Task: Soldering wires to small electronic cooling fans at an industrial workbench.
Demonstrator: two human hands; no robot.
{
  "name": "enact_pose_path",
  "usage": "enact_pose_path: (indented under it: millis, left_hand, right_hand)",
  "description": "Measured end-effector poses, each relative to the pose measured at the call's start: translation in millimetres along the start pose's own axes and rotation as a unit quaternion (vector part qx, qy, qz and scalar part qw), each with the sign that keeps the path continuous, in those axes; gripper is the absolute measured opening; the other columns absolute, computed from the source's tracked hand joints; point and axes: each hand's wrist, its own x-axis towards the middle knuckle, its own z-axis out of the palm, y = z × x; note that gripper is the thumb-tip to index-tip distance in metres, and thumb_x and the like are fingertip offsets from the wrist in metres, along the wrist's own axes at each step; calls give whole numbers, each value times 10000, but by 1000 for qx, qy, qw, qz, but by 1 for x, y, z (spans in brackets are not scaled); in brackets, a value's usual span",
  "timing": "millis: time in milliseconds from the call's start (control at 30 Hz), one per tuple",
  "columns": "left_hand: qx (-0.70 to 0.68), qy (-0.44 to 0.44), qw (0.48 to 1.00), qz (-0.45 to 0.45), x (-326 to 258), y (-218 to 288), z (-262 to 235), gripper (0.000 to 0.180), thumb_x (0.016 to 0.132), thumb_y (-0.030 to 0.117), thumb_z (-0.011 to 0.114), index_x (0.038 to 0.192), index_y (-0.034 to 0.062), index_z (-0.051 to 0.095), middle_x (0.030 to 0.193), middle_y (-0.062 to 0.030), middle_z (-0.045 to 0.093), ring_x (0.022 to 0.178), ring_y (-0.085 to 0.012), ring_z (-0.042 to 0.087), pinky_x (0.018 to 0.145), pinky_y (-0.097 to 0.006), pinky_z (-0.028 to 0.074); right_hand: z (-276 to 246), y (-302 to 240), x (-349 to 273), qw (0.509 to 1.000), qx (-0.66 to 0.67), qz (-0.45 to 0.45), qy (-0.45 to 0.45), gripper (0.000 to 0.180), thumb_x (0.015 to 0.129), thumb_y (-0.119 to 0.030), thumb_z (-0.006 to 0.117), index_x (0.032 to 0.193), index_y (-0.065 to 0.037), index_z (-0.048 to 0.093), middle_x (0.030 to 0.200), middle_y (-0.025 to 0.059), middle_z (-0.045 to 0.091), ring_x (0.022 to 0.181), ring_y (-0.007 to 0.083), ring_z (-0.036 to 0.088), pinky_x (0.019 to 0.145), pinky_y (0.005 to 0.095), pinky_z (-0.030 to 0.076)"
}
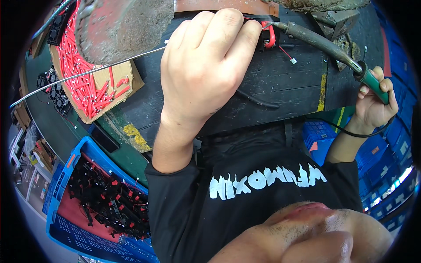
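Soldering iron with a green handle and long grey shaft point(326, 44), one of its kind, lies slanted over the dark worn tabletop point(285, 83), its tip meeting a small black part with red wire point(268, 36) at the far edge. One blue plastic crate point(61, 210) of black parts sits lower left, and one brown cardboard sheet heaped with too many red sleeved wires to count point(87, 79) lies upper left. Left hand point(206, 65) has its grip closed, pinching the small part, with one thin silver solder wire point(87, 72) running beneath it; right hand point(372, 103) has its grip closed around the green handle.
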Motion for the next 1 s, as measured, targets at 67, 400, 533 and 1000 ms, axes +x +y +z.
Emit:
enact_pose_path:
  millis: [67, 400, 533, 1000]
  left_hand:
    - [1, 70, 997, -13, 1, -2, 14, 292, 690, 89, 698, 971, 11, 715, 940, -80, 617, 753, -216, 613, 648, -327, 477]
    - [-12, 152, 988, -15, -15, -6, 43, 325, 670, 73, 663, 978, 48, 765, 898, -62, 620, 772, -221, 630, 652, -330, 506]
    - [-52, 194, 980, 3, -11, -6, 44, 294, 666, 35, 669, 947, 18, 753, 869, -84, 634, 776, -238, 650, 653, -332, 521]
    - [-37, 195, 980, -1, -11, -5, 47, 274, 672, 34, 663, 932, 15, 747, 883, -89, 642, 782, -242, 654, 663, -335, 527]
  right_hand:
    - [0, 1, 3, 1000, -2, -2, -6, 428, 1004, -321, 372, 982, -41, 694, 1152, 245, 627, 721, 292, 706, 558, 323, 585]
    - [-2, 3, 4, 1000, 13, 7, -1, 435, 999, -329, 375, 988, -40, 701, 1166, 244, 630, 726, 293, 705, 559, 322, 583]
    - [-2, 5, 4, 1000, 14, 7, 10, 432, 1000, -326, 378, 987, -38, 700, 1157, 239, 635, 706, 294, 703, 548, 318, 578]
    - [-1, 5, 4, 999, 22, 11, 28, 413, 994, -322, 391, 957, -43, 693, 1140, 226, 640, 699, 285, 703, 535, 309, 565]
